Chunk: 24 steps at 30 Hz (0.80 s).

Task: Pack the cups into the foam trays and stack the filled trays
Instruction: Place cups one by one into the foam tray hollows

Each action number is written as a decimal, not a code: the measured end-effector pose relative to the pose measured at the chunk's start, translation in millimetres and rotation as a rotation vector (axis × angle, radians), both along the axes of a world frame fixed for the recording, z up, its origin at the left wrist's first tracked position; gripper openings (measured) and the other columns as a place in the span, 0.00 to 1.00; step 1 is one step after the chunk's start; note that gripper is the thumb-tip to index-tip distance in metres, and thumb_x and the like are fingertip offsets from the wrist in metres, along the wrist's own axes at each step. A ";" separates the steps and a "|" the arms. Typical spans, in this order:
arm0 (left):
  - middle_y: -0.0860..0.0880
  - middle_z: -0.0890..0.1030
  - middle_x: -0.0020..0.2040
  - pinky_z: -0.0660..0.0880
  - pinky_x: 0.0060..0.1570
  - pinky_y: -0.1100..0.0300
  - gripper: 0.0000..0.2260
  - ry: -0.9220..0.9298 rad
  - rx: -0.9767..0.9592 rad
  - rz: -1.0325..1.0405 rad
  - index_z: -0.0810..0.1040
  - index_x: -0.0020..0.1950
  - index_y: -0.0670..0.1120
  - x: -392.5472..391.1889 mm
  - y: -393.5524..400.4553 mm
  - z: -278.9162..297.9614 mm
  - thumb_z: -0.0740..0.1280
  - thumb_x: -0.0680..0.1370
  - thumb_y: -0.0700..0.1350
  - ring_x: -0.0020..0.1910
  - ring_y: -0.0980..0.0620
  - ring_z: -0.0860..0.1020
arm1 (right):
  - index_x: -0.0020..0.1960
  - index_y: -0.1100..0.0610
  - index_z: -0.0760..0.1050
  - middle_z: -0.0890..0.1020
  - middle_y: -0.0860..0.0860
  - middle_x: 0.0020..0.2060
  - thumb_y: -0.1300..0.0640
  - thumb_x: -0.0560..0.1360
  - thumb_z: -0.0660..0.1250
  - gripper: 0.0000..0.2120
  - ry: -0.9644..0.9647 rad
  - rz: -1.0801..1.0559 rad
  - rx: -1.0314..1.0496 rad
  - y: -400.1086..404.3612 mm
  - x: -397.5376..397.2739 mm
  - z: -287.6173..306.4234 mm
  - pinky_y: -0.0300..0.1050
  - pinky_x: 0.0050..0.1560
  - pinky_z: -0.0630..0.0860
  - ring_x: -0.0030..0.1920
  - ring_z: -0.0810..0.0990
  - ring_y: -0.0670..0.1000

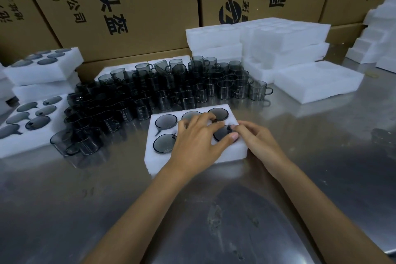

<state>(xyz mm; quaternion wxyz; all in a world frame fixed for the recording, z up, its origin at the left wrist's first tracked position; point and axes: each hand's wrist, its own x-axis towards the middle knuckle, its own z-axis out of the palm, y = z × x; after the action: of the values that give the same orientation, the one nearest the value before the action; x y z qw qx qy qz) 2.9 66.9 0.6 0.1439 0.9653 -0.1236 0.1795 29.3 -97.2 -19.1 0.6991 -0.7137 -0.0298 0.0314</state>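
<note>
Hard to read at the grip: left hand lies flat over the middle of the tray, fingers spread and nearly straight, hiding the middle near pocket and most of the middle far one. Thumb tip rests on the rim of the cup in the near right pocket. Right hand sits at the tray's right edge, fingers curled toward that same cup near its handle; a pinch or mere touch cannot be told, since the fingertips blur against the dark glass. Four other cup mouths show in the tray, two left of the left hand and two beyond it, the middle one half covered.

Behind the tray, a crowded mass of loose cups on the table, individual ones hard to separate in the dark cluster. Left of the tray, filled trays, partly cut off by the frame edge, with more stacked beyond. Right of and behind the tray, empty trays in piles, pockets washed out. Farther back, boxes with printed characters, tops cut off.
</note>
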 end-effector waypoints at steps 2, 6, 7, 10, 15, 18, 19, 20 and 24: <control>0.55 0.71 0.70 0.55 0.67 0.54 0.20 0.034 -0.069 -0.039 0.77 0.67 0.56 -1.4 4.6 3.1 0.54 0.82 0.61 0.69 0.54 0.66 | 0.57 0.54 0.82 0.87 0.47 0.46 0.59 0.77 0.68 0.09 -0.032 0.023 -0.005 1.3 -0.6 -1.9 0.32 0.46 0.76 0.46 0.84 0.42; 0.50 0.64 0.77 0.59 0.72 0.48 0.20 -0.050 -0.149 0.133 0.72 0.73 0.51 -1.5 34.0 12.7 0.61 0.81 0.50 0.75 0.50 0.59 | 0.59 0.53 0.81 0.87 0.44 0.45 0.62 0.77 0.68 0.12 -0.055 0.024 -0.028 1.5 -0.3 -3.6 0.27 0.40 0.73 0.44 0.83 0.37; 0.48 0.60 0.78 0.58 0.73 0.45 0.22 -0.042 -0.157 0.236 0.68 0.75 0.50 -0.9 44.3 15.3 0.62 0.80 0.50 0.77 0.48 0.57 | 0.58 0.52 0.81 0.87 0.43 0.44 0.62 0.77 0.67 0.12 -0.066 0.020 -0.026 1.9 -0.7 -4.2 0.26 0.39 0.72 0.43 0.83 0.37; 0.41 0.54 0.80 0.57 0.73 0.43 0.31 0.210 -0.287 0.496 0.53 0.81 0.46 1.8 73.7 19.9 0.58 0.82 0.56 0.78 0.41 0.54 | 0.56 0.46 0.82 0.86 0.41 0.45 0.62 0.78 0.63 0.15 -0.147 0.040 -0.043 5.0 -5.7 -4.9 0.25 0.41 0.73 0.45 0.83 0.36; 0.52 0.79 0.54 0.66 0.51 0.55 0.32 0.285 -0.515 0.447 0.50 0.81 0.50 7.2 86.8 16.2 0.59 0.81 0.57 0.66 0.43 0.73 | 0.67 0.44 0.76 0.82 0.42 0.59 0.62 0.78 0.66 0.21 -0.152 0.039 0.079 5.1 -5.0 -4.0 0.37 0.55 0.77 0.59 0.81 0.41; 0.57 0.79 0.59 0.71 0.54 0.57 0.28 0.159 -0.807 0.337 0.60 0.78 0.57 8.9 89.2 21.0 0.63 0.79 0.58 0.62 0.51 0.77 | 0.67 0.48 0.75 0.82 0.48 0.60 0.57 0.72 0.72 0.24 0.044 0.037 0.235 -3.5 -2.8 3.0 0.46 0.50 0.80 0.57 0.83 0.49; 0.57 0.80 0.59 0.74 0.53 0.57 0.24 0.141 -0.974 0.297 0.66 0.74 0.59 10.3 91.1 22.3 0.64 0.79 0.58 0.58 0.54 0.80 | 0.65 0.50 0.77 0.83 0.53 0.59 0.55 0.70 0.72 0.23 0.087 0.090 0.251 -6.5 -2.7 6.0 0.49 0.48 0.80 0.54 0.84 0.51; 0.56 0.82 0.56 0.77 0.51 0.56 0.20 0.139 -1.149 0.262 0.71 0.70 0.58 12.3 94.4 22.1 0.65 0.78 0.58 0.54 0.55 0.82 | 0.62 0.52 0.79 0.83 0.56 0.58 0.53 0.69 0.71 0.21 0.113 0.130 0.254 -8.6 -3.3 8.6 0.50 0.48 0.80 0.53 0.84 0.53; 0.45 0.84 0.52 0.75 0.59 0.45 0.13 0.237 -1.721 0.203 0.78 0.59 0.44 27.2 116.1 9.0 0.63 0.80 0.50 0.55 0.41 0.80 | 0.52 0.50 0.86 0.85 0.55 0.55 0.52 0.72 0.66 0.13 0.171 0.111 0.425 -2.5 -4.7 20.9 0.55 0.49 0.83 0.53 0.85 0.55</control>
<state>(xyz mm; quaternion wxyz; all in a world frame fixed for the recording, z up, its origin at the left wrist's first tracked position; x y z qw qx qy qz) 30.1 183.0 9.7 0.8179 0.5402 0.1570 0.1207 24.6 -99.7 1.9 0.8308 -0.5425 -0.0156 0.1232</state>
